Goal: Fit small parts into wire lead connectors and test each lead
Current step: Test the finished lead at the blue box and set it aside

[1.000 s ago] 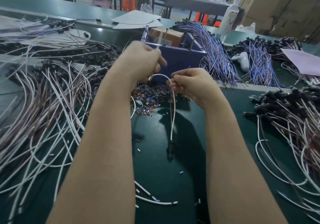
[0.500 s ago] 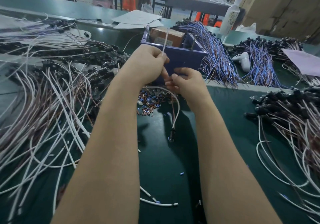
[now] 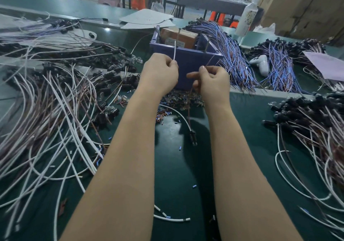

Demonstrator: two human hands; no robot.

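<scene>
The left hand point(image 3: 160, 75) is pinching the white wire point(image 3: 175, 52), the right hand point(image 3: 212, 81) the brown wire point(image 3: 209, 61), now spread apart toward the purple box's point(image 3: 195, 62) test pins; the connector point(image 3: 193, 138) is dangling nearer, probably testing.

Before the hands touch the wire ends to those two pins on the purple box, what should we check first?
1. Left hand pinches the white wire end: ok, the end sticks up above the grip.
2. Right hand pinches the brown wire end: ok, but it is thin and hard to see.
3. Two pins stand on the purple box rim: ok, both upright.
4. White end touches the left pin: cannot tell, they overlap in this view.
5. Brown end touches the right pin: not ok, it sits below it.
6. Black connector hangs free over the green table: ok.
</scene>
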